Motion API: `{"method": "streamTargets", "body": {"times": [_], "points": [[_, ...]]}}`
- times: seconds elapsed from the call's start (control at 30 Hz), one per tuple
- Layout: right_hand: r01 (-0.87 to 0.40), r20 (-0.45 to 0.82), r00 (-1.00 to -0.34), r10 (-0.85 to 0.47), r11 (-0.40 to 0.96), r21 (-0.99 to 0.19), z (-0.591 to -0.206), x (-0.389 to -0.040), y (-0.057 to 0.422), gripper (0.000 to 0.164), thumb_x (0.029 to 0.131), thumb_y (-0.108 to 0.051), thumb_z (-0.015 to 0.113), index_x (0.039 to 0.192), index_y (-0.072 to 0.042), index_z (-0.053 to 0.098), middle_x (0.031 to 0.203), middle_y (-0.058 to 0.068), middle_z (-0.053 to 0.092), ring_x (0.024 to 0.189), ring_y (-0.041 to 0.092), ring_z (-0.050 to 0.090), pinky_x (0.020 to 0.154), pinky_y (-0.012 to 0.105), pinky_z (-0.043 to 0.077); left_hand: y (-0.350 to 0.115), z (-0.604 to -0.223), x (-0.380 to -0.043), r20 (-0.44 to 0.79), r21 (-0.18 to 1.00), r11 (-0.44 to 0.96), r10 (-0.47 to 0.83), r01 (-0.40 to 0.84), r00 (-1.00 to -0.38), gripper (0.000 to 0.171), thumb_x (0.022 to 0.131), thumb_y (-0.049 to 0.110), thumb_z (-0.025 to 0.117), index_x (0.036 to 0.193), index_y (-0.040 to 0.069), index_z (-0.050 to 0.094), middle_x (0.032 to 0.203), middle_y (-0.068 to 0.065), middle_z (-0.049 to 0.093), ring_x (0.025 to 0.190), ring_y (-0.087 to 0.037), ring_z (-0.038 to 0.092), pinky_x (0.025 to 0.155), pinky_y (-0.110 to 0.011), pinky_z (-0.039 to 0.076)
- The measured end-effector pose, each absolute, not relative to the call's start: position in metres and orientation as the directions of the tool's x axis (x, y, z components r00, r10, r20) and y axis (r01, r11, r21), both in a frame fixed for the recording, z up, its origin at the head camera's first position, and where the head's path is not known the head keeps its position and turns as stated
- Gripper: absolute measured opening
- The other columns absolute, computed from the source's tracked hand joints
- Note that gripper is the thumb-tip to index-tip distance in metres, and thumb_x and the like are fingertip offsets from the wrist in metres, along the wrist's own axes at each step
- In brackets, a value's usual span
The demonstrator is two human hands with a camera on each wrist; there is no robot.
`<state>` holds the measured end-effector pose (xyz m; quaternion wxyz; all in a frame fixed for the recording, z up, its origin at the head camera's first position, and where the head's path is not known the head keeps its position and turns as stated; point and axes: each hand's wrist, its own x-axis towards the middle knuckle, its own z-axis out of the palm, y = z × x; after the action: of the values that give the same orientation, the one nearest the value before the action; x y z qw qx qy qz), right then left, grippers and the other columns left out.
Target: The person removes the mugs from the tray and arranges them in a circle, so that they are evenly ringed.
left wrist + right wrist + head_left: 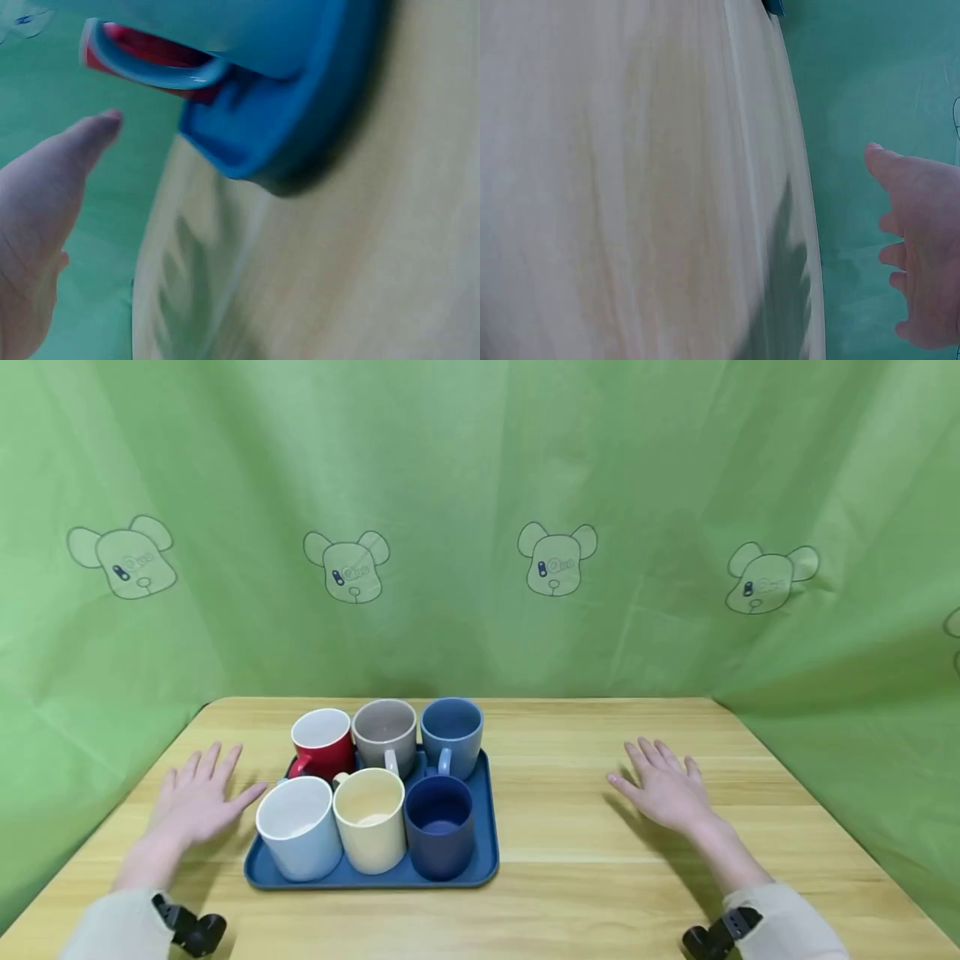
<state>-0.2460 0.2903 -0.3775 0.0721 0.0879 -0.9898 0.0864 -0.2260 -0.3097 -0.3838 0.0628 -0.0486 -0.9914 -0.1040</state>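
A dark blue tray (486, 827) bears two rows of mugs. Its back row has a red mug (330, 755) with a white inside, a grey mug (375, 750) and a medium blue mug (465, 752). In front stand a light blue mug (303, 852), a cream mug (372, 843) and a navy mug (440, 843). My left hand (197, 802) is spread beside the tray's left side, its thumb pointing toward the light blue mug without touching it. Far right of the tray, my right hand (667, 789) hovers over the wood, fingers spread, holding nothing.
The wooden table (570, 893) carries the tray left of its middle. A green curtain (465, 635) with printed bear heads hangs along the back and both sides. Each wrist wears a small black camera, such as the left camera (198, 933).
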Motion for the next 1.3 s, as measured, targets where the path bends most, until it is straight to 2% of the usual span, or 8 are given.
{"method": "streamTargets", "body": {"times": [0.27,0.53,0.73,0.87,0.93,1.1,1.17,1.3], "points": [[-0.221,0.194,-0.963,-0.184,0.957,-0.189,-0.37,-0.237,0.281,0.077,0.093,-0.054,0.041,0.141,0.006,0.03,0.144,0.03,0.024,0.133,0.048,0.017,0.103,0.066,0.007,-0.321,-0.386,-0.215,0.148,0.281,0.948,0.112,0.15,-0.983,0.09,0.091,0.053,0.045,0.146,-0.005,0.003,0.144,-0.038,0.007,0.128,-0.057,0.01,0.098,-0.071,0.005],[-0.305,0.297,-0.931,-0.212,0.898,-0.316,-0.365,-0.23,0.264,0.072,0.092,-0.044,0.051,0.139,0.007,0.033,0.141,0.031,0.03,0.13,0.048,0.024,0.105,0.061,0.016,-0.325,-0.389,-0.196,0.051,0.597,0.789,0.145,0.147,-0.988,0.095,0.092,0.039,0.053,0.137,-0.018,-0.008,0.138,-0.046,-0.001,0.125,-0.061,0.004,0.099,-0.069,0.009],[-0.353,0.344,-0.919,-0.193,0.792,-0.498,-0.358,-0.221,0.246,0.069,0.089,-0.037,0.061,0.14,0.002,0.035,0.14,0.028,0.035,0.127,0.045,0.031,0.103,0.06,0.024,-0.324,-0.388,-0.179,-0.063,0.664,0.744,0.158,0.076,-0.985,0.091,0.091,0.034,0.057,0.138,-0.02,0.001,0.138,-0.045,0.008,0.124,-0.061,0.012,0.096,-0.07,0.018],[-0.389,0.333,-0.916,-0.222,0.689,-0.612,-0.351,-0.215,0.232,0.069,0.088,-0.032,0.064,0.141,0.0,0.034,0.142,0.025,0.034,0.129,0.043,0.031,0.103,0.059,0.024,-0.32,-0.387,-0.171,-0.053,0.751,0.653,0.205,0.096,-0.977,0.085,0.09,0.023,0.059,0.139,-0.019,0.004,0.14,-0.043,0.011,0.123,-0.061,0.016,0.095,-0.067,0.022],[-0.412,0.318,-0.911,-0.263,0.632,-0.657,-0.349,-0.214,0.226,0.069,0.088,-0.029,0.064,0.141,0.002,0.032,0.143,0.024,0.034,0.13,0.041,0.031,0.104,0.057,0.024,-0.317,-0.386,-0.167,-0.041,0.791,0.602,0.228,0.107,-0.973,0.083,0.089,0.018,0.059,0.14,-0.017,0.003,0.141,-0.041,0.011,0.125,-0.059,0.016,0.101,-0.053,0.029],[-0.455,0.323,-0.888,-0.328,0.509,-0.731,-0.35,-0.21,0.208,0.065,0.087,-0.019,0.065,0.139,0.004,0.034,0.14,0.022,0.04,0.127,0.037,0.037,0.103,0.052,0.03,-0.306,-0.388,-0.161,-0.059,0.822,0.56,0.26,0.101,-0.964,0.085,0.088,0.015,0.062,0.14,-0.017,0.003,0.142,-0.04,0.013,0.124,-0.059,0.021,0.1,-0.047,0.034],[-0.465,0.335,-0.88,-0.337,0.471,-0.749,-0.35,-0.208,0.2,0.062,0.086,-0.015,0.066,0.138,0.004,0.037,0.137,0.022,0.043,0.126,0.036,0.04,0.101,0.052,0.033,-0.301,-0.39,-0.159,-0.074,0.832,0.548,0.27,0.09,-0.96,0.087,0.087,0.015,0.064,0.14,-0.018,0.003,0.141,-0.042,0.012,0.123,-0.06,0.022,0.098,-0.059,0.028],[-0.472,0.329,-0.87,-0.368,0.429,-0.77,-0.352,-0.209,0.183,0.062,0.084,-0.013,0.068,0.137,0.004,0.039,0.135,0.02,0.047,0.124,0.035,0.043,0.1,0.051,0.037,-0.295,-0.392,-0.158,-0.087,0.853,0.517,0.274,0.07,-0.958,0.089,0.085,0.013,0.065,0.14,-0.017,0.001,0.142,-0.041,0.009,0.124,-0.059,0.02,0.099,-0.059,0.026]]}}
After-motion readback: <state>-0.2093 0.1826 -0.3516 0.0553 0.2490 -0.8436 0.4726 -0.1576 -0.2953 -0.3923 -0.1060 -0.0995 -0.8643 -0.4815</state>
